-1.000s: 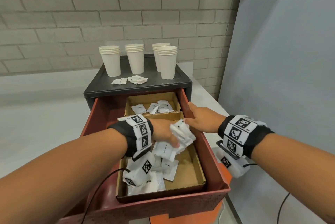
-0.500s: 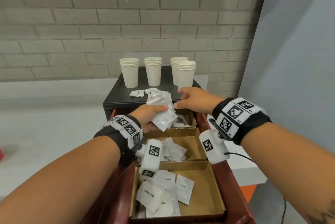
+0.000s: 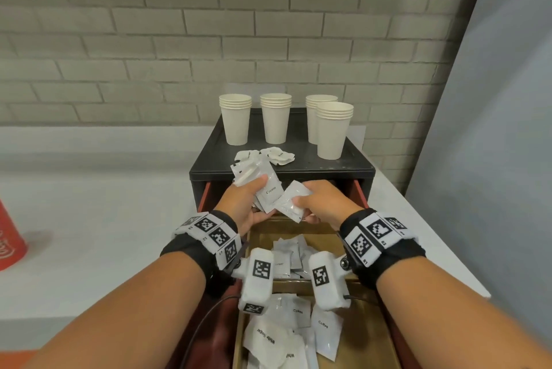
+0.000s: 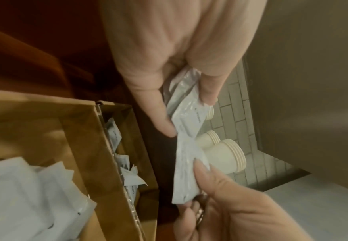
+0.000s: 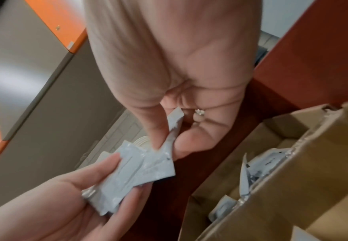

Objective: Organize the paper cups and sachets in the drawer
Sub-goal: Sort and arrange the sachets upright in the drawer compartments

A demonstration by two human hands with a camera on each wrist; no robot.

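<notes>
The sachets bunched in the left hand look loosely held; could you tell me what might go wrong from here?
1. The left hand grips several sachets fanned out; as the right hand pinches one sachet away, others could slip.
2. Dropped ones may land in the wrong cardboard compartment of the open drawer.
3. The paper cup stacks stand close behind; a forward reach might knock them.

White sachets (image 3: pixel 270 189), cream paper cups (image 3: pixel 334 129), black cabinet (image 3: pixel 358 164), red drawer (image 3: pixel 360 194).

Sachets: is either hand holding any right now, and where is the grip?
Left hand grips a bunch of sachets by their lower ends. Right hand pinches one sachet at its edge.
</notes>
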